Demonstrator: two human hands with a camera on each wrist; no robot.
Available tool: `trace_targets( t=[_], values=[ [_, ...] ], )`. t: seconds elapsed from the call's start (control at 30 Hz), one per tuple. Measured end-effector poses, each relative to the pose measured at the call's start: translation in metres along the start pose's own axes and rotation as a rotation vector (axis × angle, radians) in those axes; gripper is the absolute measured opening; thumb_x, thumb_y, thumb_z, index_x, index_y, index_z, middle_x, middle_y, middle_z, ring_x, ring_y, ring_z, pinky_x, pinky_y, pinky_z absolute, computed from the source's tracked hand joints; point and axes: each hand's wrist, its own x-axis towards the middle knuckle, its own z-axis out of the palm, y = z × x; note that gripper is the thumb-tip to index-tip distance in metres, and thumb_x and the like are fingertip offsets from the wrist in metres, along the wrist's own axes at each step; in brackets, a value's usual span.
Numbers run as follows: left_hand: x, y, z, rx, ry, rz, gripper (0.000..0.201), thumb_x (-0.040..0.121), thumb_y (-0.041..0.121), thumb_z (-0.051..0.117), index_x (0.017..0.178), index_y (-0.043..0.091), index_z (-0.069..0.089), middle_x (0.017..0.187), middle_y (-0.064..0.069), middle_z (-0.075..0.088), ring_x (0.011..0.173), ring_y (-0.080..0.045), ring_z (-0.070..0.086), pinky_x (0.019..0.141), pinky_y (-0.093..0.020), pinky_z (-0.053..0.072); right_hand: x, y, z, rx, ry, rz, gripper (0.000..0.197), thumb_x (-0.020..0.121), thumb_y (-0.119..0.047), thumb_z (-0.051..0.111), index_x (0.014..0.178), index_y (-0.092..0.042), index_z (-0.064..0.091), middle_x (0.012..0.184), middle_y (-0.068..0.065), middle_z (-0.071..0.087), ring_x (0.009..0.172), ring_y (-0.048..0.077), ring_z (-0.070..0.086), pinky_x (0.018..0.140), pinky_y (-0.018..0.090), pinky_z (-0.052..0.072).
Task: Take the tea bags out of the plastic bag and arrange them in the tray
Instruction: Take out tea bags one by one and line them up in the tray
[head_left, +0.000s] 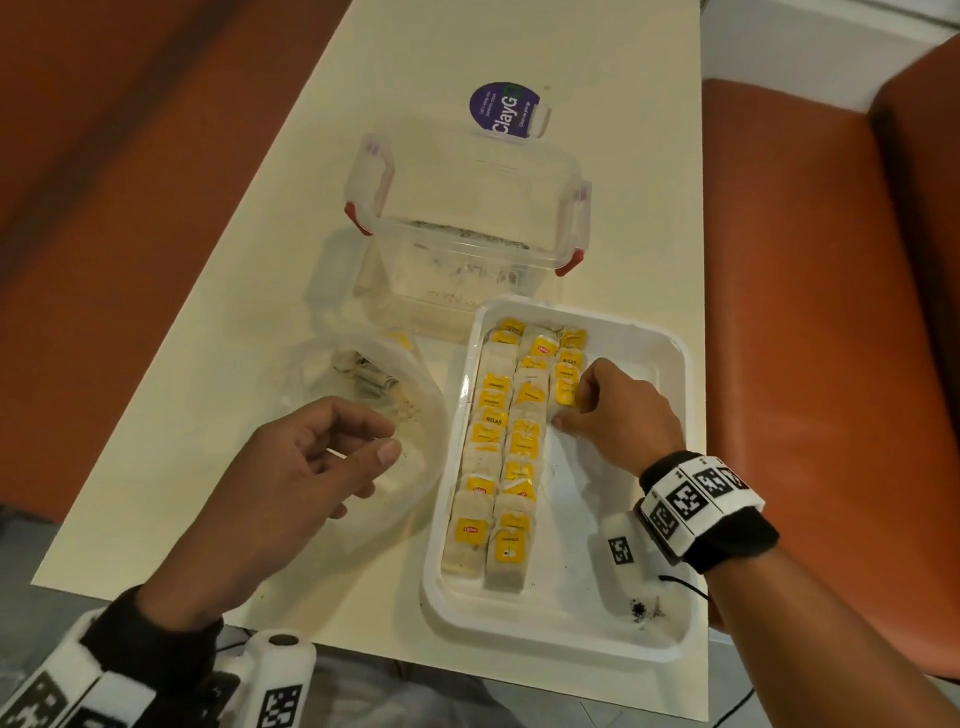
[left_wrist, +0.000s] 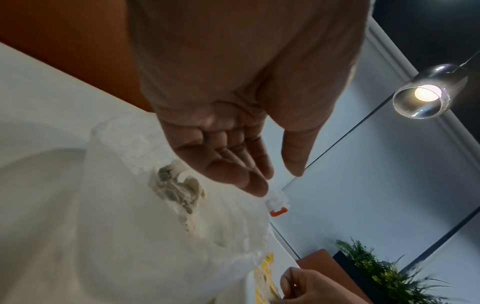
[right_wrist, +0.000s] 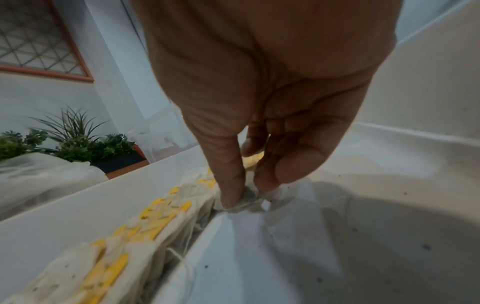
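Note:
A white tray lies on the table at the right, holding rows of tea bags with yellow tags. My right hand is inside the tray at the near end of the third row and pinches a tea bag between thumb and fingers against the tray floor. To the tray's left sits the clear plastic bag with a few tea bags still inside. My left hand hovers over the bag's mouth, fingers loosely curved, holding nothing.
A clear lidded container with red clips stands behind the tray and bag. A purple round sticker lies farther back. Orange seats flank the cream table. Dark tea crumbs dot the tray's near right corner.

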Motion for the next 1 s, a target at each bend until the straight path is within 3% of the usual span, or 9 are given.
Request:
trace_targets(
  t=[0.13, 0.23, 0.4, 0.5, 0.6, 0.67, 0.77, 0.83, 1.0],
  values=[
    [0.008, -0.001, -0.014, 0.113, 0.066, 0.001, 0.009, 0.081, 0.036, 0.073, 0.090, 0.035, 0.073, 0.083, 0.007, 0.073, 0.069, -0.011, 0.070, 0.064, -0.033, 0.053, -0.007, -0.011, -0.008, -0.012, 0.015, -0.028, 0.037, 0.079, -0.048, 0.077, 0.082, -0.027, 0.047, 0.076, -0.008, 0.061, 0.067, 0.015, 0.058, 0.057, 0.030, 0.038],
    [0.022, -0.007, -0.022, 0.522, 0.096, 0.020, 0.011, 0.092, 0.035, 0.067, 0.101, 0.039, 0.070, 0.086, 0.019, 0.071, 0.073, -0.001, 0.068, 0.069, -0.030, 0.051, -0.027, -0.039, -0.016, 0.086, 0.061, -0.182, 0.031, 0.083, -0.048, 0.073, 0.084, -0.029, 0.048, 0.076, -0.010, 0.061, 0.065, 0.009, 0.057, 0.057, 0.031, 0.041],
    [0.041, -0.024, -0.019, 1.213, 0.018, 0.185, 0.033, 0.098, 0.043, 0.049, 0.130, 0.045, 0.056, 0.126, 0.015, 0.058, 0.107, -0.015, 0.060, 0.071, -0.032, 0.048, -0.066, -0.108, 0.000, 0.063, 0.026, -0.475, 0.032, 0.084, -0.060, 0.064, 0.098, -0.038, 0.047, 0.097, -0.016, 0.056, 0.073, 0.009, 0.057, 0.061, 0.033, 0.046],
    [0.040, -0.041, -0.016, 1.325, -0.079, 0.310, 0.025, 0.090, 0.034, 0.060, 0.112, 0.039, 0.071, 0.121, 0.005, 0.061, 0.103, -0.024, 0.056, 0.058, -0.032, 0.042, -0.060, -0.129, 0.019, -0.130, 0.085, -0.543, 0.041, 0.085, -0.053, 0.066, 0.110, -0.031, 0.042, 0.106, -0.011, 0.053, 0.072, 0.016, 0.052, 0.053, 0.031, 0.043],
    [0.036, -0.057, -0.020, 1.421, -0.120, 0.354, 0.017, 0.072, 0.024, 0.069, 0.083, 0.033, 0.078, 0.106, 0.000, 0.068, 0.085, -0.028, 0.057, 0.056, -0.034, 0.040, -0.044, -0.133, 0.028, -0.190, 0.119, -0.537, 0.028, 0.091, -0.031, 0.062, 0.104, -0.028, 0.036, 0.102, -0.006, 0.057, 0.072, 0.024, 0.057, 0.054, 0.034, 0.045],
    [0.033, -0.059, -0.023, 1.372, -0.079, 0.379, 0.015, 0.074, 0.026, 0.065, 0.079, 0.031, 0.078, 0.101, 0.001, 0.069, 0.081, -0.027, 0.059, 0.056, -0.034, 0.041, -0.036, -0.131, 0.027, -0.199, 0.140, -0.519, 0.027, 0.093, -0.020, 0.056, 0.096, -0.029, 0.031, 0.092, -0.005, 0.056, 0.068, 0.028, 0.055, 0.053, 0.035, 0.043],
    [0.035, -0.052, -0.026, 1.136, 0.010, 0.357, 0.011, 0.087, 0.028, 0.067, 0.095, 0.026, 0.074, 0.103, 0.004, 0.066, 0.086, -0.021, 0.062, 0.058, -0.030, 0.045, -0.032, -0.127, 0.025, -0.139, 0.115, -0.535, 0.030, 0.091, -0.014, 0.054, 0.091, -0.032, 0.030, 0.086, -0.004, 0.054, 0.067, 0.029, 0.052, 0.054, 0.037, 0.043],
    [0.043, -0.044, -0.023, 1.036, 0.026, 0.331, 0.026, 0.089, 0.032, 0.067, 0.115, 0.027, 0.066, 0.115, 0.006, 0.062, 0.096, -0.018, 0.062, 0.063, -0.030, 0.049, -0.031, -0.124, 0.024, -0.097, 0.091, -0.559, 0.027, 0.089, -0.014, 0.056, 0.092, -0.032, 0.035, 0.087, -0.003, 0.054, 0.070, 0.028, 0.052, 0.057, 0.039, 0.046],
    [0.075, -0.038, 0.000, 1.229, -0.025, 0.245, 0.062, 0.086, 0.059, 0.060, 0.141, 0.040, 0.039, 0.135, 0.010, 0.052, 0.113, -0.018, 0.058, 0.068, -0.031, 0.037, -0.028, -0.121, 0.021, -0.055, 0.079, -0.550, 0.021, 0.087, -0.011, 0.055, 0.097, -0.030, 0.052, 0.093, -0.001, 0.056, 0.078, 0.025, 0.054, 0.063, 0.039, 0.048]
  ],
)
